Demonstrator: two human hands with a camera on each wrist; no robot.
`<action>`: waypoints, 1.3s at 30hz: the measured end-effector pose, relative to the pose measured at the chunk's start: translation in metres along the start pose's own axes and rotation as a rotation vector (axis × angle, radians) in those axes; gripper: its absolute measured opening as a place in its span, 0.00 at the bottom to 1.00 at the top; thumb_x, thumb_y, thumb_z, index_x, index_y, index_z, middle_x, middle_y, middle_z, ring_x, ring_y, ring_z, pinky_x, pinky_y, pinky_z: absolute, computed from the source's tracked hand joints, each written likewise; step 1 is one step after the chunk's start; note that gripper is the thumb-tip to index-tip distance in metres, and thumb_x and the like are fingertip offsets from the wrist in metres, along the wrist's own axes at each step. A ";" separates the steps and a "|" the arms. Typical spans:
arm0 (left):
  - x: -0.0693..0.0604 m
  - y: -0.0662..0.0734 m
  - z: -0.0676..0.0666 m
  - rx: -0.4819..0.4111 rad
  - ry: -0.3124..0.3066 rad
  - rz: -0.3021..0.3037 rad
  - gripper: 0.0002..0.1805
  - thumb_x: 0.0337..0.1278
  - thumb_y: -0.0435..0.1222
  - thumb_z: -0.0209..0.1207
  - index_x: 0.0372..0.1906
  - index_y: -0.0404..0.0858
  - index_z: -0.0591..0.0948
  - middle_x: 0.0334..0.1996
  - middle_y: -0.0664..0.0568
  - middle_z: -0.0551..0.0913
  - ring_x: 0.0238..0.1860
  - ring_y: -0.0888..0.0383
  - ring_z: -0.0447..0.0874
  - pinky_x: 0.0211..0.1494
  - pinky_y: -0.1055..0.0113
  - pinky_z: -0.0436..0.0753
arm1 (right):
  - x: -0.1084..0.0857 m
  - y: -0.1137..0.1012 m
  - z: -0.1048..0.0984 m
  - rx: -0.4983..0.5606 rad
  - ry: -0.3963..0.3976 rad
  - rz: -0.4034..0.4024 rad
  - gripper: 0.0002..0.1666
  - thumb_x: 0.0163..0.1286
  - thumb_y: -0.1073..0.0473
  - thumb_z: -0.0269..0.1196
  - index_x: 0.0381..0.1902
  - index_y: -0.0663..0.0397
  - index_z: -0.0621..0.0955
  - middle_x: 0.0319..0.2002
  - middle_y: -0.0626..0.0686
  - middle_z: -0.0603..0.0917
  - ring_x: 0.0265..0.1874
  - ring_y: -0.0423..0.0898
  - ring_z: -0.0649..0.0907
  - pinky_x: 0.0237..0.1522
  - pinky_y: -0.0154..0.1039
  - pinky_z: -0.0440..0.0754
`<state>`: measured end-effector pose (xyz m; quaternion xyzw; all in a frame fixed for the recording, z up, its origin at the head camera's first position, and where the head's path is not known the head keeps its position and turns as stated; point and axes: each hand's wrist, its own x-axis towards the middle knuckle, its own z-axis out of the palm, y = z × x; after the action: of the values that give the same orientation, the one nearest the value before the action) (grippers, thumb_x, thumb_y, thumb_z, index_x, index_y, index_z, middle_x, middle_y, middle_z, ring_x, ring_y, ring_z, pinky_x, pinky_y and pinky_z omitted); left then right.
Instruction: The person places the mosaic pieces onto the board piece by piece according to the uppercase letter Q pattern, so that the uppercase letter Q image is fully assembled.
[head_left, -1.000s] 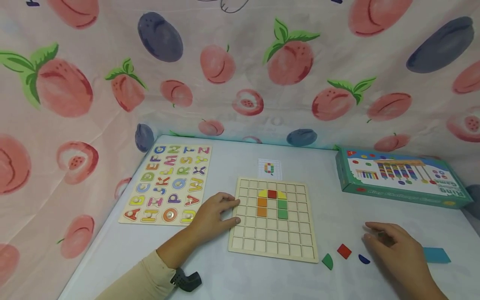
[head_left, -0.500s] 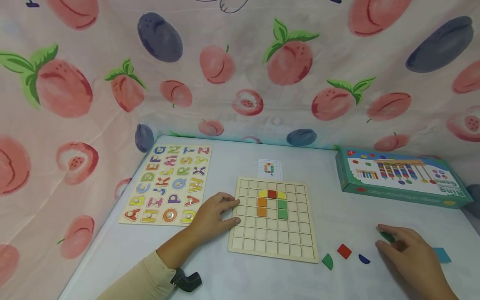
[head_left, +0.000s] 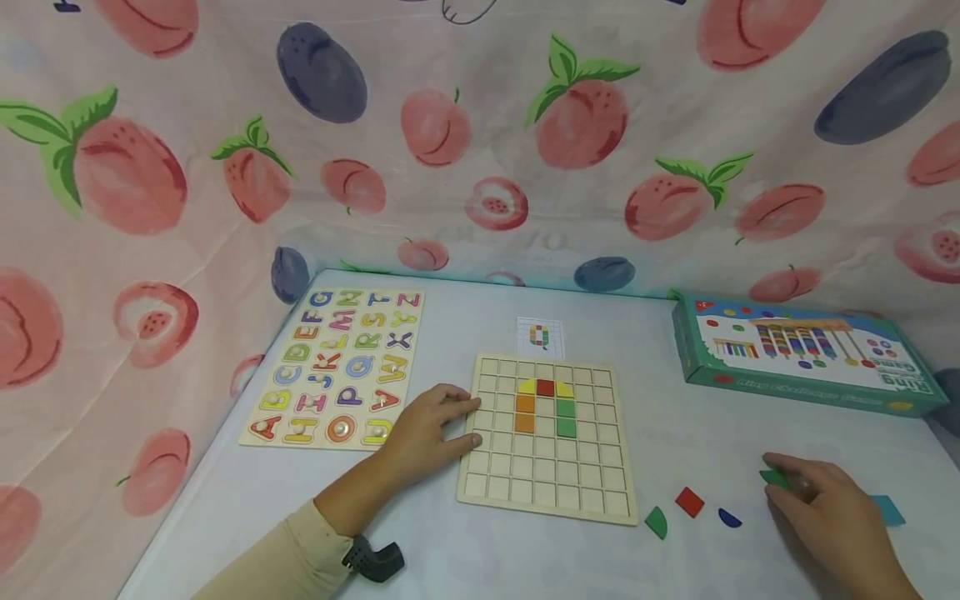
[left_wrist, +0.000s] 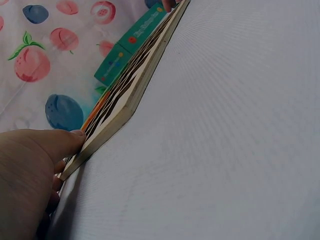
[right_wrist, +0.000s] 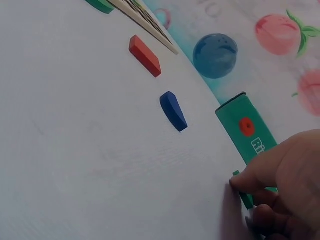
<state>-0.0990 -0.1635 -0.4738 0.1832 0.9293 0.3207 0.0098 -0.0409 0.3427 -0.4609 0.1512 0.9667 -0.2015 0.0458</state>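
My left hand rests at the left edge of the wooden grid board, thumb and index finger touching it. In the left wrist view, the thumb lies against the board's edge. An arch of coloured pieces sits in the grid: yellow corners, a red square, orange pieces and green pieces. At the right, my right hand pinches a small green piece between thumb and fingers, close to the table; its full outline is hidden.
Left of the right hand lie a blue half-round piece, a red square piece and a green quarter-round piece. A blue rectangle is partly hidden. Around stand a pattern card, an alphabet board and a game box.
My right hand has shifted right and slightly toward me, and a green piece now shows between its thumb and fingers. The left hand and the board stay in place.
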 end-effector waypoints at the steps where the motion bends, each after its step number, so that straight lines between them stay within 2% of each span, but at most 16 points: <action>1: 0.000 0.000 0.000 -0.001 0.001 0.000 0.30 0.61 0.46 0.76 0.68 0.45 0.85 0.62 0.54 0.81 0.65 0.53 0.79 0.68 0.54 0.79 | 0.000 0.000 0.000 -0.003 -0.010 0.011 0.29 0.70 0.62 0.71 0.66 0.67 0.80 0.58 0.72 0.77 0.43 0.59 0.77 0.39 0.52 0.80; 8: 0.000 0.000 -0.001 0.004 0.001 -0.001 0.30 0.61 0.47 0.76 0.68 0.45 0.85 0.62 0.54 0.81 0.65 0.53 0.79 0.68 0.54 0.79 | 0.001 0.003 0.000 -0.020 -0.053 0.066 0.28 0.71 0.55 0.72 0.63 0.66 0.82 0.55 0.72 0.80 0.41 0.58 0.78 0.40 0.54 0.80; 14: 0.000 0.000 -0.001 -0.006 -0.002 -0.004 0.30 0.61 0.46 0.76 0.68 0.45 0.85 0.62 0.54 0.81 0.65 0.52 0.79 0.68 0.53 0.79 | -0.002 0.001 0.001 -0.006 -0.049 0.076 0.26 0.71 0.53 0.73 0.59 0.65 0.84 0.47 0.65 0.85 0.39 0.54 0.80 0.35 0.46 0.76; 19: 0.001 0.000 -0.001 -0.007 -0.002 0.003 0.30 0.62 0.46 0.76 0.68 0.44 0.85 0.62 0.54 0.81 0.65 0.52 0.79 0.69 0.52 0.78 | -0.006 -0.006 0.004 0.034 -0.053 0.104 0.28 0.71 0.52 0.74 0.60 0.64 0.83 0.49 0.65 0.84 0.40 0.55 0.80 0.38 0.48 0.78; 22: 0.001 0.000 0.000 -0.012 -0.001 0.003 0.30 0.62 0.46 0.76 0.68 0.44 0.86 0.62 0.54 0.81 0.65 0.52 0.78 0.69 0.52 0.78 | -0.007 -0.012 0.006 0.067 -0.053 0.112 0.29 0.70 0.51 0.75 0.62 0.63 0.83 0.49 0.63 0.85 0.40 0.54 0.79 0.36 0.46 0.78; 26: 0.001 0.000 0.000 -0.014 -0.002 -0.002 0.30 0.61 0.46 0.76 0.68 0.45 0.85 0.62 0.55 0.81 0.65 0.53 0.78 0.69 0.53 0.78 | -0.007 -0.020 0.007 0.081 -0.042 0.089 0.30 0.70 0.49 0.75 0.62 0.62 0.83 0.50 0.64 0.85 0.38 0.53 0.79 0.32 0.40 0.77; 30: 0.001 0.000 0.001 -0.015 -0.002 -0.001 0.30 0.62 0.46 0.76 0.68 0.45 0.85 0.62 0.55 0.81 0.65 0.53 0.78 0.69 0.53 0.79 | -0.008 -0.027 0.008 0.087 -0.018 0.050 0.30 0.68 0.48 0.77 0.61 0.60 0.85 0.51 0.64 0.85 0.38 0.53 0.79 0.31 0.39 0.76; 39: 0.000 0.000 0.000 -0.009 0.001 0.003 0.30 0.62 0.46 0.76 0.68 0.44 0.85 0.62 0.54 0.81 0.65 0.53 0.79 0.69 0.53 0.79 | -0.013 -0.054 0.011 0.135 0.026 -0.081 0.26 0.68 0.47 0.76 0.58 0.54 0.87 0.45 0.54 0.85 0.31 0.49 0.78 0.22 0.35 0.75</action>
<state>-0.0992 -0.1632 -0.4733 0.1842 0.9276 0.3249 0.0099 -0.0452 0.2880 -0.4487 0.1175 0.9567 -0.2659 0.0150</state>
